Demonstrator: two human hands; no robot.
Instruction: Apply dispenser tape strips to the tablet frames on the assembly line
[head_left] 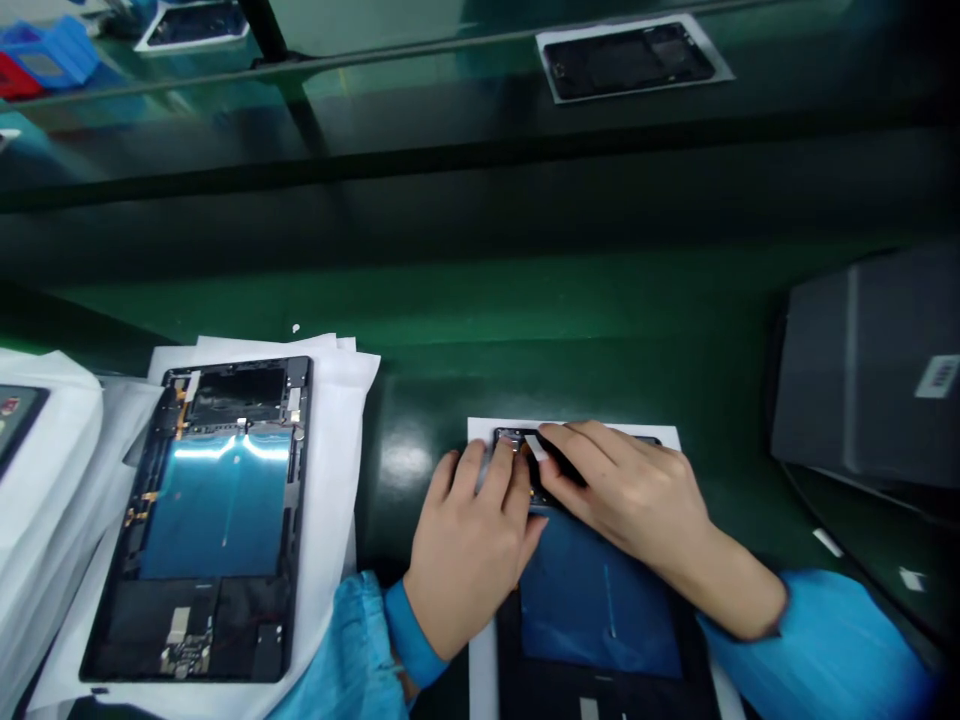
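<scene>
An opened tablet [600, 610] with a blue panel lies on white paper [480, 690] at the lower middle. My left hand [472, 540] rests on its upper left corner, fingers spread and pressing near small parts there. My right hand [630, 480] pinches a small white strip [536, 447] between thumb and index finger, over the same corner. The fingertips of both hands are close together. The parts right under them are partly hidden.
A second opened tablet [217, 510] lies on white sheets [337, 430] at the left. A dark grey box [862, 380] stands at the right, with a cable and white scraps near it. A shelf above holds another device [630, 62] and blue bins [64, 50].
</scene>
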